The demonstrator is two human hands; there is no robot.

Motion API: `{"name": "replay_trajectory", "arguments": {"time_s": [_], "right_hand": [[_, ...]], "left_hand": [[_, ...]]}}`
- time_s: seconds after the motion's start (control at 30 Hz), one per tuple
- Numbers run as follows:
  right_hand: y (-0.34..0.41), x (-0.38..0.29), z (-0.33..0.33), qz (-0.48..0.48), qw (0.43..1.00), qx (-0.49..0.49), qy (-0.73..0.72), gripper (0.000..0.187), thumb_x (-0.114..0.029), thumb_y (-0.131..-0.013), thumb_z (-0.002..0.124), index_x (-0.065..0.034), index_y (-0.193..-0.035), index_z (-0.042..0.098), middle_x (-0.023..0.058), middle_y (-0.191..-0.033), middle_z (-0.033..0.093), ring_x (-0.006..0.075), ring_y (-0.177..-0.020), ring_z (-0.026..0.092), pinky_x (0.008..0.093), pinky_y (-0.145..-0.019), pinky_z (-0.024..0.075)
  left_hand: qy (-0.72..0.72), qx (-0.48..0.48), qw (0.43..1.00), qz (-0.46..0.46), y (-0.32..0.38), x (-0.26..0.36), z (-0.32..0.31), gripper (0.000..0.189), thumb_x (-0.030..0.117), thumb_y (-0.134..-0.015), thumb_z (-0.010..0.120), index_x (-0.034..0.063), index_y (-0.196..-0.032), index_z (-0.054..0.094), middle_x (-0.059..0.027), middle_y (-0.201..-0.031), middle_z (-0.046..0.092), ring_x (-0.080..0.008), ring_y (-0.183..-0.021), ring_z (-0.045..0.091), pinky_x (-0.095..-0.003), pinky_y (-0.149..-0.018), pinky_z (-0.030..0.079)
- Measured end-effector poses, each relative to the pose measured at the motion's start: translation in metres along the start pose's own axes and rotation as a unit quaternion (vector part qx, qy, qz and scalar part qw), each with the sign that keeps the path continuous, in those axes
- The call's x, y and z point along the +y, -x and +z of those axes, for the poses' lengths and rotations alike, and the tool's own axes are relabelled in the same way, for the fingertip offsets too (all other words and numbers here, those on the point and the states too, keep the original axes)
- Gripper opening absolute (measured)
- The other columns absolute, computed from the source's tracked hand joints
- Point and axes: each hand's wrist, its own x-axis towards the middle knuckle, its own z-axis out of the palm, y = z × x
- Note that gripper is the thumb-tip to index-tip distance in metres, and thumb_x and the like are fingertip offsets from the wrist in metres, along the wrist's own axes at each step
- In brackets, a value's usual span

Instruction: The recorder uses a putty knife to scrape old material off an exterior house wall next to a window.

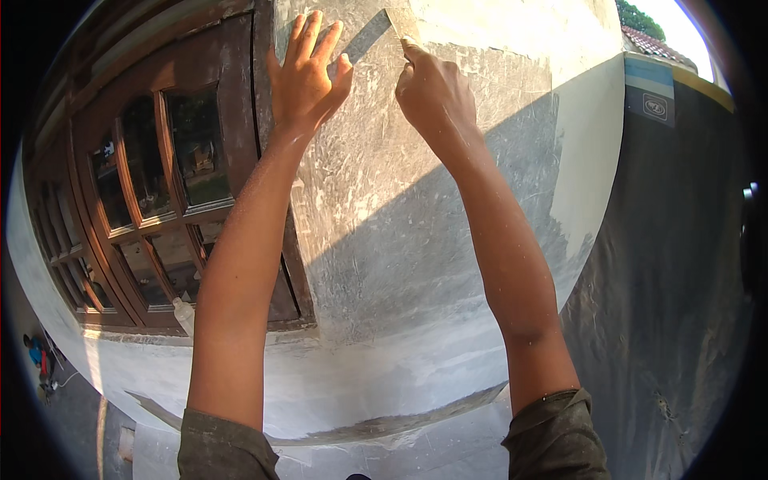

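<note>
A patchy grey plastered wall fills the middle of the view, with whiter coating at the top and right. High on it, my right hand grips a flat, thin-bladed scraper or putty knife, its index finger stretched along the blade. The blade is near or against the plaster and throws a dark shadow to its left; its handle is hidden in the fist. My left hand is spread near the window frame's edge, fingers up, holding nothing. Whether its palm touches the wall cannot be told. Pale dust specks both forearms.
On the left is a brown wooden window with glass panes. A clear plastic bottle stands on its sill. A dark sheet or wall lies to the right. At the far lower left a person in blue is near a pale pole.
</note>
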Motion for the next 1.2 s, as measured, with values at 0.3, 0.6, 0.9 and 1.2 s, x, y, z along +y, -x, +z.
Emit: {"name": "replay_trajectory", "arguments": {"time_s": [0.3, 0.6, 0.9, 1.2], "right_hand": [[-0.004, -0.005, -0.005, -0.013, 0.999, 0.038, 0.001, 0.045, -0.018, -0.097, 0.054, -0.0165, -0.14, 0.063, 0.0253, -0.101, 0.074, 0.042, -0.092, 0.073, 0.052, -0.084, 0.0572], [-0.012, 0.001, 0.001, -0.023, 0.999, 0.02, -0.016, 0.045, -0.014, -0.095, 0.053, -0.0151, -0.139, 0.064, 0.0266, -0.101, 0.073, 0.0443, -0.095, 0.073, 0.0523, -0.081, 0.0586], [-0.016, 0.002, 0.0, -0.016, 1.0, -0.001, 0.0, 0.046, -0.011, -0.093, 0.052, -0.0147, -0.137, 0.065, 0.026, -0.103, 0.074, 0.0424, -0.095, 0.073, 0.052, -0.081, 0.0591], [-0.016, -0.006, -0.013, -0.033, 0.999, 0.007, 0.005, 0.047, -0.01, -0.092, 0.052, -0.0136, -0.137, 0.064, 0.0273, -0.104, 0.073, 0.0436, -0.096, 0.073, 0.0528, -0.081, 0.0586]], "left_hand": [[0.014, 0.009, 1.0, 0.005, -0.002, -0.001, 0.0, 0.052, 0.034, -0.093, 0.055, 0.0196, -0.143, 0.06, -0.0087, -0.161, 0.042, -0.0237, -0.153, 0.032, -0.0656, -0.115, 0.025], [0.018, 0.005, 1.0, 0.006, -0.001, 0.001, -0.003, 0.054, 0.035, -0.094, 0.053, 0.0188, -0.145, 0.058, -0.0085, -0.161, 0.042, -0.024, -0.153, 0.031, -0.0657, -0.116, 0.023], [0.007, -0.014, 1.0, -0.008, -0.001, 0.003, -0.004, 0.054, 0.033, -0.094, 0.055, 0.0214, -0.147, 0.057, -0.0073, -0.163, 0.04, -0.0245, -0.154, 0.03, -0.0635, -0.118, 0.022], [0.002, -0.005, 1.0, -0.005, -0.002, 0.002, -0.003, 0.054, 0.033, -0.094, 0.056, 0.0225, -0.147, 0.057, -0.0067, -0.163, 0.04, -0.0257, -0.153, 0.031, -0.0634, -0.117, 0.024]]}}
